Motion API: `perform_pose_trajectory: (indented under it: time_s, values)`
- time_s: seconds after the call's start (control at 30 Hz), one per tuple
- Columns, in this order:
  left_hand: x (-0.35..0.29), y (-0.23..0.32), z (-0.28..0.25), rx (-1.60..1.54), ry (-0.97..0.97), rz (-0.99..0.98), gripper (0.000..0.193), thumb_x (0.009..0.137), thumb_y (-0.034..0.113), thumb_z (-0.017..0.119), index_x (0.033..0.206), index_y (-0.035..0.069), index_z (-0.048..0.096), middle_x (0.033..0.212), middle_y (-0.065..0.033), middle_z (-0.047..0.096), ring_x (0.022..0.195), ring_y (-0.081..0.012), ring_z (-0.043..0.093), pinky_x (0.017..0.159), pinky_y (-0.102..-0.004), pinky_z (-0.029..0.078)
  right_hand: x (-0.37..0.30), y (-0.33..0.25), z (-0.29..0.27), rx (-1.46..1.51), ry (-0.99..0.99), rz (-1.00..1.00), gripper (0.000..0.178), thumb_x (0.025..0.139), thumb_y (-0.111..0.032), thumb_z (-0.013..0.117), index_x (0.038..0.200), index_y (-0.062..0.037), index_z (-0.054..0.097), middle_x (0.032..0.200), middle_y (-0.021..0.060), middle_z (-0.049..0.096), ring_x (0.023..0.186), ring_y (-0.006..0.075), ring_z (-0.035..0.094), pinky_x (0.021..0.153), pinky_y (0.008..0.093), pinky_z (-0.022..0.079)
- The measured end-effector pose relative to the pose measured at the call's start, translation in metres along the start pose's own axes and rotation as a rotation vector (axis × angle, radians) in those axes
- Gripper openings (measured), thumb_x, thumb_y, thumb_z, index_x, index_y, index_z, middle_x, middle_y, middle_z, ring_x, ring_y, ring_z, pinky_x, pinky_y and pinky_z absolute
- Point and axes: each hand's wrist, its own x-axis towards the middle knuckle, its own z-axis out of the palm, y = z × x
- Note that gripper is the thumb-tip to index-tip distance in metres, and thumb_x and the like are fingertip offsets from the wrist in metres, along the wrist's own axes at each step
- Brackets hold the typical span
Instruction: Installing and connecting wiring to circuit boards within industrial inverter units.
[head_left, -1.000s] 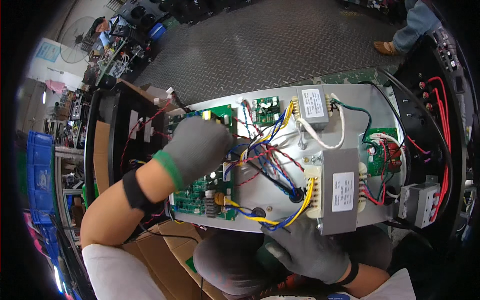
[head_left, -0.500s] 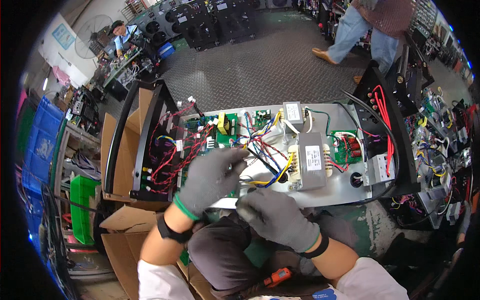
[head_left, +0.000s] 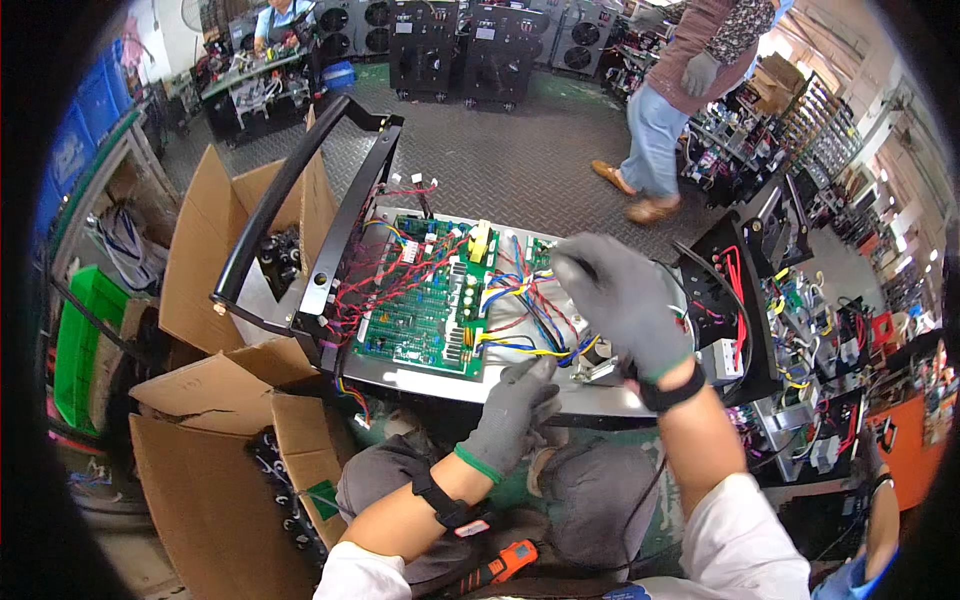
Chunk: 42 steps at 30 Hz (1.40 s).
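An open equipment chassis (head_left: 510, 386) lies across in front of me. My right hand (head_left: 635, 305), in a grey glove, is raised over the chassis's right half with fingers curled, covering the parts beneath. What it may hold is hidden. My left hand (head_left: 510, 418), also gloved, is at the chassis's front edge with fingers bent together; I cannot make out anything in them. Just beyond it runs a bundle of yellow and blue wires (head_left: 535, 349). A green circuit board (head_left: 415, 318) fills the left part, with twisted red wires (head_left: 372, 290) leading to the black front panel (head_left: 345, 235).
A black bar handle (head_left: 262, 215) sticks out from the front panel. Open cardboard boxes (head_left: 200, 480) stand at left, near a green bin (head_left: 88, 345). The black rear panel (head_left: 735, 310) carries red wires. An orange-and-black tool (head_left: 510, 560) lies by my lap. A person (head_left: 655, 130) walks beyond.
My right hand has risen from the front edge to over the chassis. My left hand has drawn back from above the wires toward the front edge, uncovering the circuit board. The view has shifted.
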Motion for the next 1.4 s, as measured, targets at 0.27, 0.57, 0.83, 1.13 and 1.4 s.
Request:
perform_pose_trajectory:
  time_s: [0.27, 0.57, 0.83, 1.13, 1.4]
  values:
    - [0.016, 0.021, -0.009, -0.209, 0.177, 0.113, 0.028, 0.092, 0.027, 0.058, 0.111, 0.008, 0.057, 0.098, -0.0045, 0.058, 0.083, -0.0131, 0.059, 0.073, -0.0282, 0.054, 0.148, 0.06, 0.084, -0.581, -0.715, 0.205, 0.031, 0.079, -0.024, 0.058, 0.104, -0.0105, 0.068, 0.105, 0.0173, 0.065, 0.099, 0.0341, 0.063, 0.087, 0.0409, 0.049]
    - [0.027, 0.017, -0.006, -0.189, 0.14, 0.032, 0.034, 0.091, 0.029, 0.059, 0.114, 0.004, 0.056, 0.097, -0.0033, 0.059, 0.083, -0.012, 0.058, 0.07, -0.0245, 0.049, 0.163, 0.115, 0.139, -0.685, -0.89, 0.088, 0.042, 0.072, -0.025, 0.064, 0.107, -0.0007, 0.064, 0.113, 0.0234, 0.061, 0.107, 0.037, 0.058, 0.091, 0.0419, 0.047]
    - [0.029, 0.011, -0.008, 0.044, 0.116, 0.253, 0.042, 0.09, 0.021, 0.06, 0.122, -0.004, 0.051, 0.105, -0.0084, 0.058, 0.095, -0.0128, 0.055, 0.08, -0.0258, 0.046, 0.112, 0.098, 0.095, 0.326, -0.512, 0.672, 0.023, 0.09, -0.01, 0.052, 0.11, -0.0001, 0.053, 0.101, 0.0147, 0.062, 0.093, 0.0208, 0.066, 0.078, 0.032, 0.052]
    - [0.042, 0.005, 0.005, -0.078, 0.119, 0.34, 0.058, 0.088, 0.017, 0.063, 0.132, -0.01, 0.037, 0.113, -0.0127, 0.055, 0.101, -0.0155, 0.054, 0.088, -0.0276, 0.044, 0.122, 0.078, 0.096, 0.36, -0.675, 0.249, 0.039, 0.09, -0.007, 0.056, 0.127, 0.0012, 0.046, 0.102, 0.0083, 0.058, 0.091, 0.0139, 0.06, 0.08, 0.0295, 0.051]
    - [0.044, 0.005, 0.004, -0.243, 0.052, 0.252, 0.057, 0.089, 0.016, 0.062, 0.134, -0.009, 0.036, 0.113, -0.0129, 0.055, 0.099, -0.0151, 0.055, 0.088, -0.028, 0.045, 0.098, 0.059, 0.054, 0.911, -0.577, 0.543, 0.043, 0.09, -0.005, 0.056, 0.13, 0.0023, 0.042, 0.092, 0.0074, 0.056, 0.078, 0.0112, 0.055, 0.066, 0.0263, 0.05]
